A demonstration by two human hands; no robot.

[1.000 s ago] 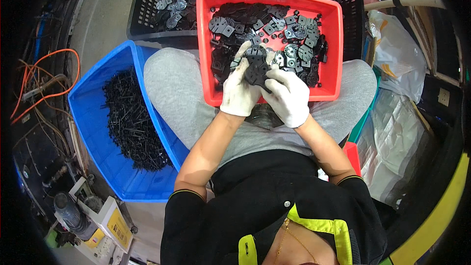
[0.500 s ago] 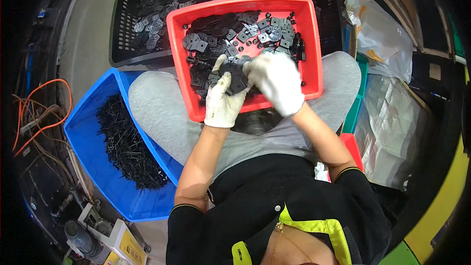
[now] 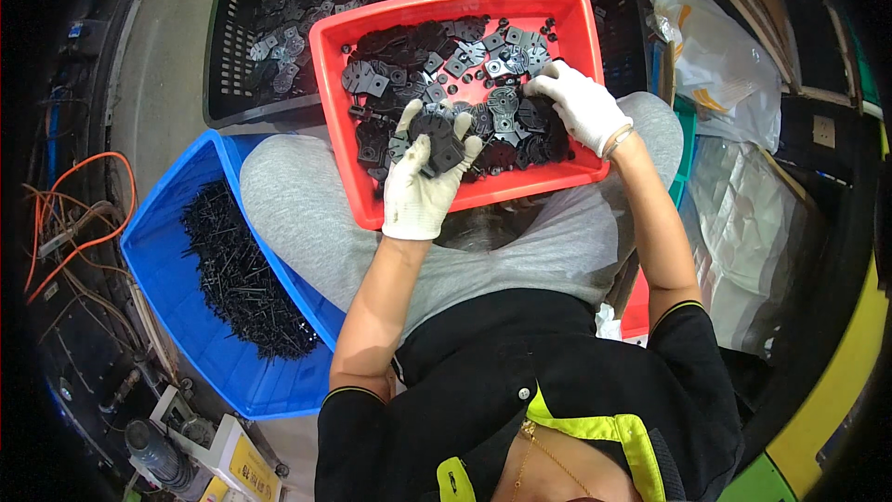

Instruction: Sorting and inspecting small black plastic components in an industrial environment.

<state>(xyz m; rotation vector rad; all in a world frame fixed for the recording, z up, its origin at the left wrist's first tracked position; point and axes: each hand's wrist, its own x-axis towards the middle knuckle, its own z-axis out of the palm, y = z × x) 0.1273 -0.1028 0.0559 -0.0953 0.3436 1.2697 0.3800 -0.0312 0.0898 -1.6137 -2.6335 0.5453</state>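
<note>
My left hand [image 3: 415, 197], in a white knit glove, holds a black plastic part [image 3: 438, 141] with a rounded end, thumb across its face and fingers around it. It is over the near left of the red bin [image 3: 321, 74] on my lap. My right hand [image 3: 585, 107], also gloved, is at the bin's right side, its fingers curled and drawn together at the loose parts. Whatever is between those fingertips is too small to make out. Flat dark plates [image 3: 506, 107], some grey and shiny, and small black rings [image 3: 452, 88] lie in the bin.
Left of my knee stands a blue bin [image 3: 167, 307] with thin black rod-like pieces [image 3: 246, 270]. Black perforated crates [image 3: 232, 46] with more flat parts are beyond the red bin. A plastic bag [image 3: 725, 65] lies at the right. An orange cable [image 3: 130, 172] loops at far left.
My right hand has moved right, away from the part in my left hand, to the loose parts at the bin's right side. My left hand keeps its hold.
</note>
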